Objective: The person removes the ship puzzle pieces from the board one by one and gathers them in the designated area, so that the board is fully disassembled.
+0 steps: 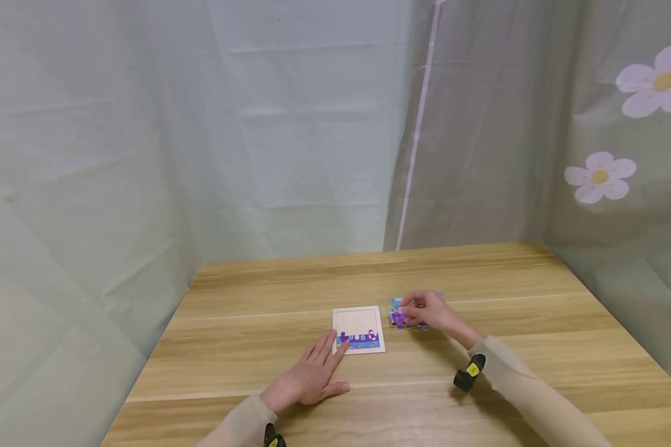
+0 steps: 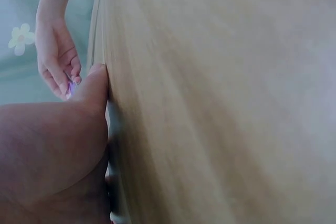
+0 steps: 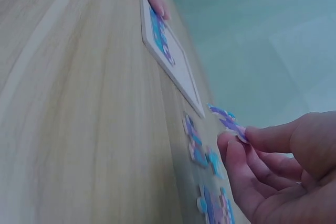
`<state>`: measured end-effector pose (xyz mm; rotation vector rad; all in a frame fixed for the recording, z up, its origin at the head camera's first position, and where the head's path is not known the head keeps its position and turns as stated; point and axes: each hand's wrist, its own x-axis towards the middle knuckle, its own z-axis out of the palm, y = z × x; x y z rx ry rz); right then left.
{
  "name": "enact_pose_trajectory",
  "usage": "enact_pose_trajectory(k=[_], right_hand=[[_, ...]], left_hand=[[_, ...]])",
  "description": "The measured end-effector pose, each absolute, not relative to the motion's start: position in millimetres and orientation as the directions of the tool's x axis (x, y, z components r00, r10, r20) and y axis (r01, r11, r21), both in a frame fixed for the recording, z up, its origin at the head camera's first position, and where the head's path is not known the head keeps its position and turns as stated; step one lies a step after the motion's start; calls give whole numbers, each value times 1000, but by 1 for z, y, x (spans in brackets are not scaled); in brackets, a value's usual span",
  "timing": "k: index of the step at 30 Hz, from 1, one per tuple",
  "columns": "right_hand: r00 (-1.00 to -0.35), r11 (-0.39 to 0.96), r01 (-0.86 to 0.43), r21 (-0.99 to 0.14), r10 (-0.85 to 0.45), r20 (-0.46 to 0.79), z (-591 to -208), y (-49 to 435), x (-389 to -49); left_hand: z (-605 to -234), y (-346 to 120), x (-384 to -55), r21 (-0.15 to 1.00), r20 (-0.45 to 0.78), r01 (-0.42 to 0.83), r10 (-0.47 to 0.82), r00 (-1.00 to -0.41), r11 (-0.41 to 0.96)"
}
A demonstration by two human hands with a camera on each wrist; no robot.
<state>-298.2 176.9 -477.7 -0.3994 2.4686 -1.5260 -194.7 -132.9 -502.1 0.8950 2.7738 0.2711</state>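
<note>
My right hand point(image 1: 432, 310) pinches a purple jigsaw puzzle piece point(image 3: 229, 121) between thumb and fingertips, raised over several loose pieces point(image 3: 212, 203). To the left of them lies a white puzzle frame point(image 1: 383, 332) on the table. Joined blue and purple pieces point(image 1: 363, 341) fill the frame's near part, and its far part shows bare white board. My left hand point(image 1: 313, 371) lies flat with fingers spread, fingertips on the frame's lower left corner. In the left wrist view my left thumb point(image 2: 94, 85) rests along the tabletop, and the frame is hidden.
The wooden table point(image 1: 246, 298) reaches back to a pale hanging curtain point(image 1: 302, 155). On the right hangs more curtain with white flowers point(image 1: 600, 177). Both wrists wear a small black camera, the right one point(image 1: 470, 372) on a beige sleeve.
</note>
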Motion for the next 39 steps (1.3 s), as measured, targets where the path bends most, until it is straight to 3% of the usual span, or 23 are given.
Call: enact_pose_trajectory(k=[39], right_hand=[[-972,463,-40,-886,-223,-73,-488,219,-297]], left_hand=[[-513,-133,-200,237,-158,527,567,-808,816]])
